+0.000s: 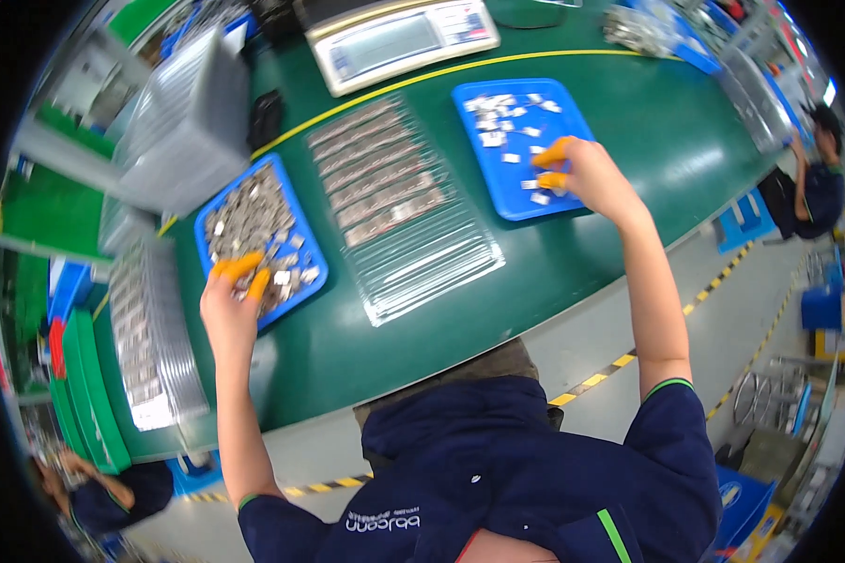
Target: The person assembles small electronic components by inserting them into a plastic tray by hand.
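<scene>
My left hand (230, 302), with orange covers on its fingertips, reaches into the left blue tray (314, 255). That tray holds a heap of small metallic parts (258, 205); the covered fingertips touch the near parts with a gap between them. Over the right blue tray (512, 205) is my right hand (591, 178), its orange-covered thumb and finger apart beside small white-and-metal parts (498, 108). Between the trays lies a clear plastic blister tray (432, 267). Its far rows hold metallic parts (380, 174), while the near rows show bare plastic.
A scale (404, 47) stands at the far side, behind a yellow line. Stacked clear trays (183, 131) rise at the far left, and a filled clear tray stack (150, 338) sits nearer. Other people (821, 178) work at both sides.
</scene>
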Tool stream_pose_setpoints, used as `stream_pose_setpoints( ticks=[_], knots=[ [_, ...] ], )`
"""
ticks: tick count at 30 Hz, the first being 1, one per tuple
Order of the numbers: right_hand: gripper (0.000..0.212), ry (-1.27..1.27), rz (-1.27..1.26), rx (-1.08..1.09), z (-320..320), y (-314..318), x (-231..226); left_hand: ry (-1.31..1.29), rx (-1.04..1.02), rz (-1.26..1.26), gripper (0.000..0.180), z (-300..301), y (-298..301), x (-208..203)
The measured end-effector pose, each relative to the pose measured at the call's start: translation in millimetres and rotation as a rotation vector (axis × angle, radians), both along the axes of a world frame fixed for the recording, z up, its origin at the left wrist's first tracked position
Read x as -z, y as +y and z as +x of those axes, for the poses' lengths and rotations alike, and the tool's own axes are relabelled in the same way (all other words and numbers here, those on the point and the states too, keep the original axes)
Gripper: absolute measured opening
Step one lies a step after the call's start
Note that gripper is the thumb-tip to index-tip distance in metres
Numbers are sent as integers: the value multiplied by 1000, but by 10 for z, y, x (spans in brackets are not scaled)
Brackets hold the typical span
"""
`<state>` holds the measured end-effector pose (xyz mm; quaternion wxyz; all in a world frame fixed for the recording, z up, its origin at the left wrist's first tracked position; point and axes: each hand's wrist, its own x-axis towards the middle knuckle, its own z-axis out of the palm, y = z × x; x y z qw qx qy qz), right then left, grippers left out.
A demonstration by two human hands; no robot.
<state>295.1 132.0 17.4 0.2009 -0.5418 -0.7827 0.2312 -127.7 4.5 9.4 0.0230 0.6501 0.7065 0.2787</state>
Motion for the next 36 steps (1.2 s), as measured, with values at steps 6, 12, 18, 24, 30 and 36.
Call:
stream_pose_setpoints(
  ticks=[6,12,18,24,30,36],
  knots=[
    [18,-176,73,88,-139,-98,-2,-164,16,-140,22,99,118,-65],
    [22,-267,101,80,-193,-84,49,-107,21,-288,26,302,225,-79],
    [14,-356,190,152,-261,-130,-4,-226,80,-237,21,310,255,72],
    [13,578,311,234,-389,60,86,-1075,137,-340,25,425,230,-182],
    [21,722,-102,-68,-1116,34,-132,-1283,184,-374,28,663,200,-101],
    [19,819,-419,-277,-1534,-187,185,-1150,315,-283,26,770,181,62]
  ],
)
